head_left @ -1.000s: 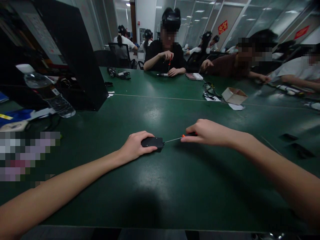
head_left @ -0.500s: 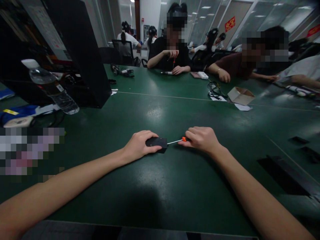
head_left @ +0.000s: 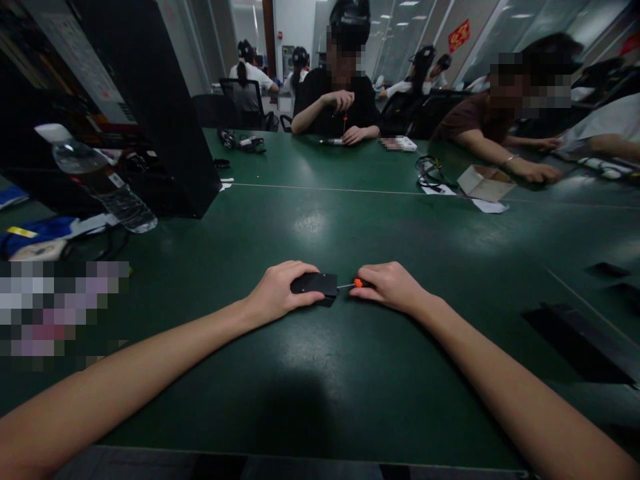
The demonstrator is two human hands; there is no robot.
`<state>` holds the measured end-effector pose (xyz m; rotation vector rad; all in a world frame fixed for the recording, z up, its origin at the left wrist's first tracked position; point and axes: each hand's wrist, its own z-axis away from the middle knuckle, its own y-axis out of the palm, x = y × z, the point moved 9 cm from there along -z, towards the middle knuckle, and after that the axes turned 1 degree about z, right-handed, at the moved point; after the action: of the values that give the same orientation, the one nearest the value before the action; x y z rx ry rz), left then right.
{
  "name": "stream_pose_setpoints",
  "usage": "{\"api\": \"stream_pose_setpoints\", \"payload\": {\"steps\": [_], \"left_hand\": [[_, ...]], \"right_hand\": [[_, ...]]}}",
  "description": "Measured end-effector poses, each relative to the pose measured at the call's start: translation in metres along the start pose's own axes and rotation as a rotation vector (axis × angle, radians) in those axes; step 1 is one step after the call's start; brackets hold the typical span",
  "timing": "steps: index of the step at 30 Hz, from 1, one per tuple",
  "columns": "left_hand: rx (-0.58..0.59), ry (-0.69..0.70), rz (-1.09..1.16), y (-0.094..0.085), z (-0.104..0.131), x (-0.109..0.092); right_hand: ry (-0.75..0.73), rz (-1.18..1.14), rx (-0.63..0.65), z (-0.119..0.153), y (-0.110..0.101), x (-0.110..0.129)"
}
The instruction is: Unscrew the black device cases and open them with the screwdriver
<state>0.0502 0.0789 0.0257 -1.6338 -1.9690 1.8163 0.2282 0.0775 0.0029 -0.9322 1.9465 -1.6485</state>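
Observation:
A small black box (head_left: 320, 285) is gripped between the thumb and fingers of my left hand (head_left: 285, 287), low over the green table (head_left: 310, 353). My right hand (head_left: 393, 285) is closed round the handle of a screwdriver (head_left: 359, 283), whose collar shows orange. Its thin metal shaft points left and reaches the right end of the box. Whether the tip is inside the box or only against it, I cannot tell. Most of the handle is hidden by my fingers.
On the left, a water bottle (head_left: 103, 177) leans by a tall black case (head_left: 165, 113). A small open carton (head_left: 485, 183) and coiled cables (head_left: 431, 175) lie at the back right. Dark flat pieces (head_left: 580, 340) are at the right. Across the table, a person (head_left: 335, 100) also holds a screwdriver.
My right hand has moved left, closer to the box, so less of the shaft shows. My left hand keeps its hold. The co-worker at the right has shifted an arm rightward, past the carton.

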Motion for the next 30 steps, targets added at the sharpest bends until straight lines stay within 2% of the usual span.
{"api": "stream_pose_setpoints", "payload": {"steps": [6,13,16,24,30], "left_hand": [[0.019,-0.012,0.009,0.001,0.001,0.002],[0.010,0.009,0.029,0.001,0.001,-0.003],[0.009,0.006,0.033,0.001,0.001,-0.002],[0.028,0.019,0.058,0.001,0.002,-0.005],[0.036,0.018,0.071,0.002,0.002,-0.005]], "right_hand": [[-0.006,0.123,-0.128,0.005,-0.015,0.003],[-0.104,0.316,-0.282,0.000,-0.028,0.035],[-0.085,0.318,-0.283,-0.003,-0.024,0.039],[-0.025,0.170,-0.178,-0.003,-0.010,0.032],[-0.042,0.139,-0.206,-0.004,-0.014,0.034]]}}
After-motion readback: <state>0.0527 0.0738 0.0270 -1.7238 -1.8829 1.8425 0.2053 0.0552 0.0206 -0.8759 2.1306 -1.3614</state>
